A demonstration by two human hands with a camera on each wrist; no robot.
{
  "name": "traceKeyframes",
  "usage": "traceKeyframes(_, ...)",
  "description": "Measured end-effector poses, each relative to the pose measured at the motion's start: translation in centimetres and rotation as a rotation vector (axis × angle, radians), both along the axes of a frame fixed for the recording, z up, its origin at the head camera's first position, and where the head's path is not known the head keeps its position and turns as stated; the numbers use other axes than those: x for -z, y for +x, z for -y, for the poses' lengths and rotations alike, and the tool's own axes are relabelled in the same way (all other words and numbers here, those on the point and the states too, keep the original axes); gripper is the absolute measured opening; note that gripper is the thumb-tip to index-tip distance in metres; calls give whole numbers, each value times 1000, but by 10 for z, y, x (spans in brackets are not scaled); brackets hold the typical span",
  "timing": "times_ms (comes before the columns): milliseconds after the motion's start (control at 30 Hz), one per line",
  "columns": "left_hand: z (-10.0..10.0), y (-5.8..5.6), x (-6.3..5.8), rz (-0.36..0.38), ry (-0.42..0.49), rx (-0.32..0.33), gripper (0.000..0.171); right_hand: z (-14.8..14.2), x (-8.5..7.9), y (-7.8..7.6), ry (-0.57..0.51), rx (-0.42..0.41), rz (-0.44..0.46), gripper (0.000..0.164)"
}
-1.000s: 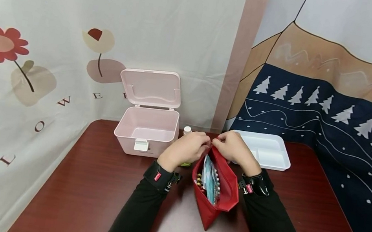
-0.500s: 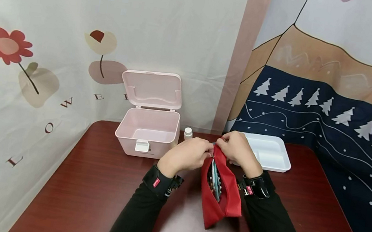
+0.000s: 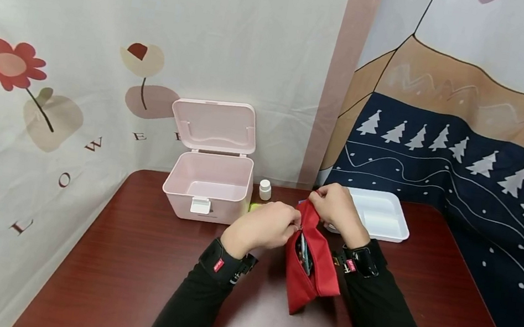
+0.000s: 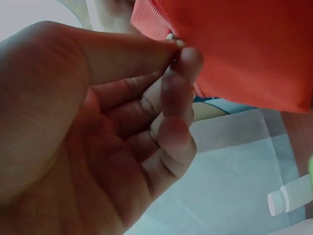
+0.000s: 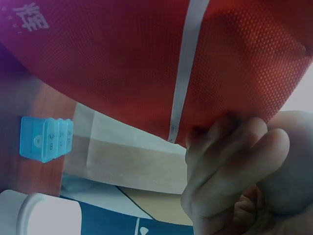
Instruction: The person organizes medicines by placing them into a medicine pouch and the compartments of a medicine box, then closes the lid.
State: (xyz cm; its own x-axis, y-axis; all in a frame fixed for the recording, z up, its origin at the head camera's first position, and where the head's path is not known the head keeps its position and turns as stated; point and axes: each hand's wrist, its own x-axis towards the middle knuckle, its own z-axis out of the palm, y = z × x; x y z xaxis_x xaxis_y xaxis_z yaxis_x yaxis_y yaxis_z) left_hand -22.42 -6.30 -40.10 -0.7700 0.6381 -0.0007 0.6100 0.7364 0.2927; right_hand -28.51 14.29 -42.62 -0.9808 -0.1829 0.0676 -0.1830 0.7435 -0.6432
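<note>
A red zippered pouch point(image 3: 324, 275) stands on end between my hands, its mouth partly unzipped at the near side. Dark and bluish contents point(image 3: 303, 253) show through that gap. My left hand point(image 3: 265, 225) pinches the small metal zipper pull point(image 4: 171, 36) between thumb and index finger, partway along the zip. At the pouch's far end, my right hand point(image 3: 338, 208) grips the top corner with curled fingers point(image 5: 230, 156). The right wrist view shows the pouch's side with a grey strip point(image 5: 185, 73) and pale lettering.
Left of the hands stands a pink box point(image 3: 205, 208) with its lid raised. Beside it are a white-capped bottle point(image 3: 265, 189) and a bit of something green point(image 3: 255, 206). A white divided tray point(image 3: 400, 230) lies behind my right hand, near a blue pill organizer point(image 5: 44, 139).
My left hand has drawn the zipper pull toward me along the pouch, and the opening has narrowed. My right hand has stayed at the far corner. More of the white bottle shows.
</note>
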Motion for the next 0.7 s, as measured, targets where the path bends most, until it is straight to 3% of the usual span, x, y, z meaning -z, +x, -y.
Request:
traceKeyframes(200, -1, 10, 5, -59, 1, 47, 16, 0, 0, -1, 48, 13, -22, 41)
traceKeyframes(467, 3, 29, 6, -134, -9, 111, 16, 7, -6, -16, 144, -2, -77, 50)
traceKeyframes(700, 2, 46, 3, -111, 13, 231, 18, 15, -10, -30, 229, -6, -150, 50)
